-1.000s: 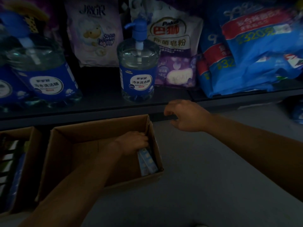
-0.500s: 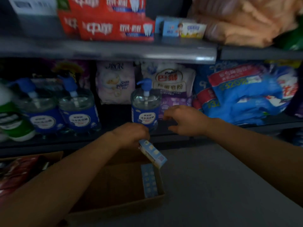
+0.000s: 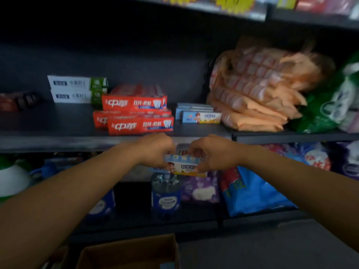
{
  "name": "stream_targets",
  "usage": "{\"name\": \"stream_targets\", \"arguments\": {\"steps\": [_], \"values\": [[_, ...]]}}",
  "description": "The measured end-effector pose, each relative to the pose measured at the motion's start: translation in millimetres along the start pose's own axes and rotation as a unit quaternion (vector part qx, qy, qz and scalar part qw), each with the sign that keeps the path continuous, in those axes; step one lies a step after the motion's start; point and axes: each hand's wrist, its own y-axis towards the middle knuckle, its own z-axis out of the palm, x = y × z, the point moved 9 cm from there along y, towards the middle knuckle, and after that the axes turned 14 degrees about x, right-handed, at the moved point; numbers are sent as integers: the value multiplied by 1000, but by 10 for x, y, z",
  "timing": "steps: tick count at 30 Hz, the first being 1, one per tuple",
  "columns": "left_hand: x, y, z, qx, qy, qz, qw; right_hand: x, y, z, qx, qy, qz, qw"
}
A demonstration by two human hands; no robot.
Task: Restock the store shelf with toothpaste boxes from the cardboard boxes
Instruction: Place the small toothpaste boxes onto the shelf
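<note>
A small light-blue children's toothpaste box is held level between my left hand and my right hand, each gripping one end. It hangs just below the front edge of the dark middle shelf. On that shelf, straight above my hands, lies a short stack of matching blue boxes. To their left sit red toothpaste boxes in a pile, and white-and-green boxes further back. The open cardboard box is on the floor below my arms.
Orange packets are heaped right of the blue boxes, with a green bag beyond. The lower shelf holds blue pump bottles, purple and blue refill bags. An upright divider splits the shelf near the orange packets.
My left hand lifted the blue box out of the cardboard box and up to shelf height. My right hand came in and took its other end. The view tilted upward.
</note>
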Motion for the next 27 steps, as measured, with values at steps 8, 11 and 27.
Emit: {"name": "stream_targets", "arguments": {"steps": [8, 11, 27], "values": [[-33, 185, -923, -48, -41, -6, 998, -480, -156, -683, -44, -8, 24, 999], [79, 330, -1176, -76, -60, -20, 995, -807, -155, -923, -66, -18, 57, 996], [595, 1158, -1069, -53, -69, -107, 990, -1584, 740, -824, -75, 24, 81, 994]]}}
